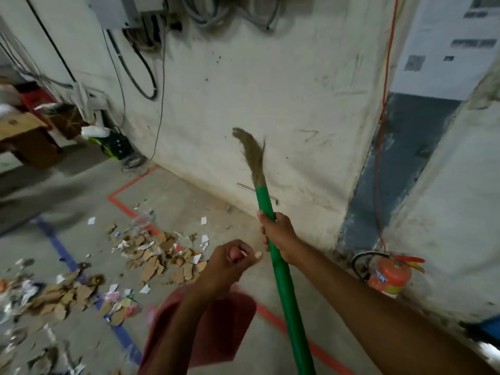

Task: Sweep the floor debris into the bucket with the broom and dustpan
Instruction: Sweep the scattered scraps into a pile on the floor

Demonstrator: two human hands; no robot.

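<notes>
Across the upper middle of the frame stands a scuffed white wall [270, 77], and below it the grey floor [81, 185] runs down to the lower left, marked with red tape [127, 185] and blue tape [62, 250]; over that floor the debris [162, 255] lies in loose heaps of torn cardboard and paper scraps, one at centre left and more along the left edge, none of it gathered into one pile.

We hold the broom [286, 293] by its green handle, slanting from the bottom centre up toward the wall; its bristles [253, 155] are raised in the air in front of the wall, well apart from the scraps; the red dustpan [221, 334] hangs low at the bottom centre, blurred, off the floor as far as we can judge and with nothing visible in it.

Our right hand [278, 236] is wrapped tight round the green handle; our left hand [230, 263] is curled round something pinkish, which we take to be the dustpan's handle, though blur keeps us from being sure.

A fire extinguisher [389, 277] sits at the wall's foot at lower right; the bucket we cannot pick out.

We judge the task barely begun: tools are in hand, but sweeping, scooping and tipping into the bucket all remain.
</notes>
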